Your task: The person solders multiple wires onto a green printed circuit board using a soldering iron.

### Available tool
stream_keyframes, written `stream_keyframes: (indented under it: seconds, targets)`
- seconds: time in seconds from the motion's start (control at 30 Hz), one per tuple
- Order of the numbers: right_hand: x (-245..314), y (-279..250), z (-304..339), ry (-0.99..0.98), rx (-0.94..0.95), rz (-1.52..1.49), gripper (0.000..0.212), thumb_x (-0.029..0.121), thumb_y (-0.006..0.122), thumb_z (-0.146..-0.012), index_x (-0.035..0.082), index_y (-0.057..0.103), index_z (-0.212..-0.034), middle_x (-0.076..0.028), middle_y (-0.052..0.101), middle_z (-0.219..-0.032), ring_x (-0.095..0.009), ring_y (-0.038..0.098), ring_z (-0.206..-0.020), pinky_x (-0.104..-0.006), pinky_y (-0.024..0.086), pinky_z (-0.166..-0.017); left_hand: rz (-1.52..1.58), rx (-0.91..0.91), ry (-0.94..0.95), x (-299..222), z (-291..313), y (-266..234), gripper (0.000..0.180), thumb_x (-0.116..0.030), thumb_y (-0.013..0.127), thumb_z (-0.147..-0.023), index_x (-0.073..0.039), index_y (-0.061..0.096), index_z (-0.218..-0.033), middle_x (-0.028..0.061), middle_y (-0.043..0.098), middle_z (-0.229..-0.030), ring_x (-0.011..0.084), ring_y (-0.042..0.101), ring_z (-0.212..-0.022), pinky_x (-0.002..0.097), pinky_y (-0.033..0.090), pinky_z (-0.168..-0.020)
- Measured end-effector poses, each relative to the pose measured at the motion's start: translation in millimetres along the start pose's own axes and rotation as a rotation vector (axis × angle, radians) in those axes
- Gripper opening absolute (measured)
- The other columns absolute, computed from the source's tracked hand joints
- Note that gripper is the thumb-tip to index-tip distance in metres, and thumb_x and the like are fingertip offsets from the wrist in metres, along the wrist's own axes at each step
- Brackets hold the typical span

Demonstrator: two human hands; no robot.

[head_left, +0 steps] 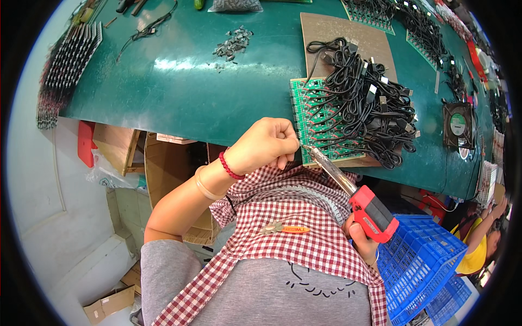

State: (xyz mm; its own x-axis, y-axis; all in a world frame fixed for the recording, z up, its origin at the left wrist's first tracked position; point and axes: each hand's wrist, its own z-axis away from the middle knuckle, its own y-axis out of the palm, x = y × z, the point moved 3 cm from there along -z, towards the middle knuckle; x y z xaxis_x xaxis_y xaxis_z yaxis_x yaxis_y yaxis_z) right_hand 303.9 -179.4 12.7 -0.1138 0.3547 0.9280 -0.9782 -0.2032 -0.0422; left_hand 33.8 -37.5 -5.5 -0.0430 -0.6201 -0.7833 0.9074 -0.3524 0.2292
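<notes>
My right hand (363,242), low on the right, is closed around the handle of a red and black soldering gun (375,215). The gun's metal tip points up and left, reaching the near left part of a green circuit board panel (302,103). At that panel's left edge, my left hand (267,142) is pinched closed; whatever lies between the fingertips is hidden. Thin metal pins stick out along this edge. A thick bundle of black cables (365,103) with plugs covers the panel's right side, their ends joining the board by red-marked wires.
Under the panel lies a brown board (321,27) on the green table (179,92). Small loose components (234,44) are heaped beyond my hands. Stacked circuit panels (70,60) stand far left. A black fan (458,124) sits right; blue crates (418,261) stand below, near another person (472,247).
</notes>
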Motion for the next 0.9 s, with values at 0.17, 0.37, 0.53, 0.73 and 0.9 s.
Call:
stream_keyframes:
  seconds: [0.17, 0.37, 0.53, 0.73, 0.9]
  targets:
    - [9, 6, 1, -0.015, -0.118, -0.039, 0.012, 0.007, 0.061, -0.083, -0.002, 0.059, -0.090, -0.005, 0.060, -0.081, -0.013, 0.055, -0.072, -0.0277, 0.045, -0.065, -0.007, -0.004, -0.002, 0, -1, 1, 0.006, -0.006, 0.054, -0.082, -0.002, 0.052, -0.078, 0.0021, 0.058, -0.064, 0.0044, 0.053, -0.048, 0.0167, 0.037, -0.040]
    - [18, 11, -10, -0.093, -0.146, -0.130, 0.042, 0.023, 0.058, -0.086, -0.004, 0.043, -0.114, -0.007, 0.047, -0.060, -0.013, 0.042, -0.049, -0.0274, 0.037, -0.047, -0.031, -0.035, -0.013, -1, -1, -2, 0.007, -0.007, 0.054, -0.083, -0.002, 0.052, -0.077, 0.0024, 0.058, -0.063, 0.0047, 0.054, -0.048, 0.0161, 0.039, -0.041]
    - [19, 13, -17, -0.090, -0.110, -0.156, 0.041, 0.023, 0.057, -0.086, -0.003, 0.043, -0.114, -0.008, 0.048, -0.060, -0.013, 0.042, -0.048, -0.0260, 0.035, -0.047, -0.089, 0.012, 0.007, -9, 1, -8, 0.011, -0.010, 0.056, -0.085, -0.001, 0.054, -0.079, 0.0023, 0.059, -0.063, 0.0049, 0.054, -0.049, 0.0168, 0.040, -0.043]
    - [29, 5, -22, -0.274, -0.139, -0.282, 0.037, 0.023, 0.053, -0.089, -0.003, 0.042, -0.112, -0.007, 0.046, -0.057, -0.013, 0.042, -0.046, -0.0274, 0.038, -0.046, -1.156, -1.092, 0.524, -66, 9, -88, 0.020, -0.018, 0.063, -0.077, -0.001, 0.053, -0.084, 0.0168, 0.061, -0.077, 0.0341, 0.060, -0.068, 0.0402, 0.047, -0.058]
    - [16, 4, -25, -0.181, -0.180, -0.425, 0.037, 0.021, 0.053, -0.088, -0.002, 0.040, -0.113, -0.007, 0.046, -0.055, -0.013, 0.042, -0.043, -0.0282, 0.040, -0.046, -1.221, -0.935, 0.260, -42, -6, -126, 0.018, -0.017, 0.060, -0.077, -0.001, 0.051, -0.079, 0.0184, 0.060, -0.076, 0.0374, 0.058, -0.074, 0.0469, 0.046, -0.066]
